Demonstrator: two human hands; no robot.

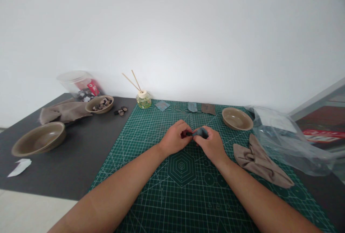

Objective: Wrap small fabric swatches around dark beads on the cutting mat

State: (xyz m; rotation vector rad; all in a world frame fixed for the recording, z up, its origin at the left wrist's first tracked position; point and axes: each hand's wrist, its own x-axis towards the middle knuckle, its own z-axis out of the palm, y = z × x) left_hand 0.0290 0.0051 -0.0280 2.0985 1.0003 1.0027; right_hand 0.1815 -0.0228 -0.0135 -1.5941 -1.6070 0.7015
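Pinching blue cloth (201, 132), right hand (212, 144); dark piece (189, 134), left hand (174, 138); cloth's long axis sideways.

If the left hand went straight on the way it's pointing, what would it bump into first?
The left hand points at the right hand, so probably the bluish cloth held there comes first; whether they already touch is hard to tell.

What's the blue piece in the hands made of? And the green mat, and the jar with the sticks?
Blue piece: probably cloth with a dull finish, since it curves softly.
Green mat: perhaps smooth plastic or rubber; it lies flat, with thin printed lines.
Jar: seems shiny, clear glass, though maybe plastic; yellow-green shows through.
Sticks: likely plain wood, from their pale tan colour.
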